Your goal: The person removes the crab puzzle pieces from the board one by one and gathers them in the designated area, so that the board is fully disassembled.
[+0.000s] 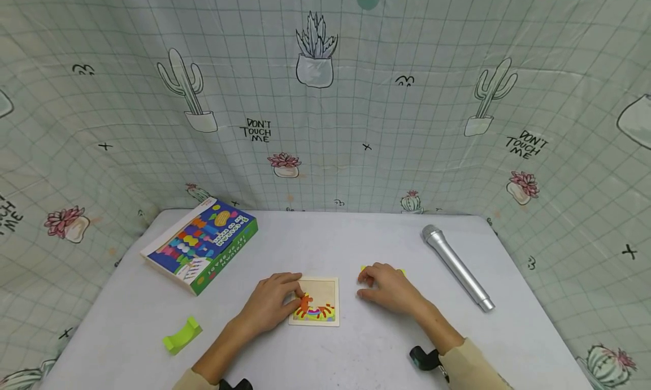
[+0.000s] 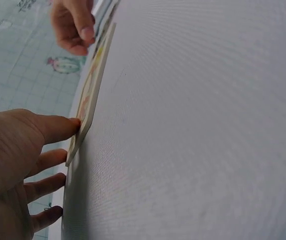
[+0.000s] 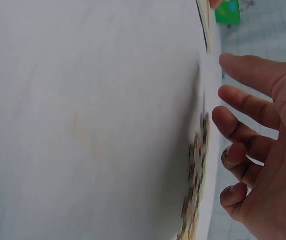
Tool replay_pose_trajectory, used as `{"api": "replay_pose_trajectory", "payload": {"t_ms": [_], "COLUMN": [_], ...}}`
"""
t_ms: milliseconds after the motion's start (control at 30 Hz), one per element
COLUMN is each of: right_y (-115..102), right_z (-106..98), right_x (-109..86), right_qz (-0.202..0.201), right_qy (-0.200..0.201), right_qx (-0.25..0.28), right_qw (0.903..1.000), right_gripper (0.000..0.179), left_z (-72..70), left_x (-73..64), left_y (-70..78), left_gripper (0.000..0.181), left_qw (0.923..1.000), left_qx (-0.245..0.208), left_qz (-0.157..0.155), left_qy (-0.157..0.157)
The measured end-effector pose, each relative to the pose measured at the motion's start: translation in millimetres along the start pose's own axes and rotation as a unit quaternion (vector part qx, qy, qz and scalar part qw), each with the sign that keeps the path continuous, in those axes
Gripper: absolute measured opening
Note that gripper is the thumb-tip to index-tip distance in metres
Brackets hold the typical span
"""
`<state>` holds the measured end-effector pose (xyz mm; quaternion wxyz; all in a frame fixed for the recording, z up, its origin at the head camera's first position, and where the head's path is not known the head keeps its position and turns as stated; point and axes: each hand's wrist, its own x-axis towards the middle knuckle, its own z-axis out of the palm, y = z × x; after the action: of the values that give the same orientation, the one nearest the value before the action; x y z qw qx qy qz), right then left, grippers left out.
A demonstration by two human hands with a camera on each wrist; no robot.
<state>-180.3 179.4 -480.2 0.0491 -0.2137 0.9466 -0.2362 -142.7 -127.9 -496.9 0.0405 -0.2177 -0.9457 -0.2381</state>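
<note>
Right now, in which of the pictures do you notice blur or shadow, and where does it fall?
Head view: light looks fairly even and the box appears clear; left wrist view: a grey shadow lies on the table near the lower end of the puzzle board; right wrist view: the small pieces look smeared, with a soft shadow beside them.

Yellow pieces [image 1: 404, 271] mostly hidden behind right grip [image 1: 389, 289]; left sleeve [image 1: 193, 381] cut off below.

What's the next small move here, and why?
I'd probably lower the empty right hand to pinch one of the thin, yellow-marked pieces by it: the far part of the square pale-wood puzzle board looks bare, and the left hand touches its edge, perhaps steadying it.
</note>
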Motion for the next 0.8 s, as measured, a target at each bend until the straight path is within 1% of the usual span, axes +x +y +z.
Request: {"api": "replay_pose_trajectory", "payload": {"t_ms": [100, 167, 267, 367, 433, 533, 600, 800], "right_y": [-15.2, -25.4, -39.6, -52.1, -59.6, -68.7, -73.2, -80.3], "right_z": [8.9, 14.1, 21.4, 28.7, 33.1, 38.8, 42.1, 48.2], "right_x": [7.5, 13.3, 20.8, 27.0, 30.1, 33.8, 36.0, 40.6], "right_qz": [-0.023, -0.039, -0.058, -0.072, -0.077, -0.084, -0.09, -0.09], "right_qy": [-0.012, -0.022, -0.038, -0.052, -0.062, -0.075, -0.081, -0.089], "right_qx": [0.007, 0.014, 0.022, 0.019, 0.017, 0.014, 0.014, 0.025], "right_qw": [0.9996, 0.9989, 0.9974, 0.9959, 0.9949, 0.9935, 0.9926, 0.9916], "right_gripper": [0.018, 0.017, 0.017, 0.02, 0.023, 0.025, 0.025, 0.025], "left_z": [-0.1, -1.2, -3.5, -6.1, -7.6, -9.5, -10.5, -11.2], "left_x": [0.2, 0.5, 0.8, 0.3, -0.4, -1.7, -2.5, -3.7], "left_y": [-1.1, -1.4, -1.7, -2.9, -4.5, -6.6, -7.6, -8.5], "left_gripper": [0.006, 0.011, 0.024, 0.041, 0.049, 0.057, 0.059, 0.058], "left_qw": [0.9999, 0.9997, 0.9989, 0.9975, 0.9963, 0.9947, 0.9943, 0.9949], "left_qx": [0.004, 0.004, 0.0, -0.002, -0.001, 0.005, 0.007, 0.005], "left_qz": [-0.002, -0.006, -0.01, -0.01, -0.005, 0.004, 0.009, 0.017], "left_qy": [-0.01, -0.022, -0.045, -0.07, -0.086, -0.102, -0.106, -0.099]}}
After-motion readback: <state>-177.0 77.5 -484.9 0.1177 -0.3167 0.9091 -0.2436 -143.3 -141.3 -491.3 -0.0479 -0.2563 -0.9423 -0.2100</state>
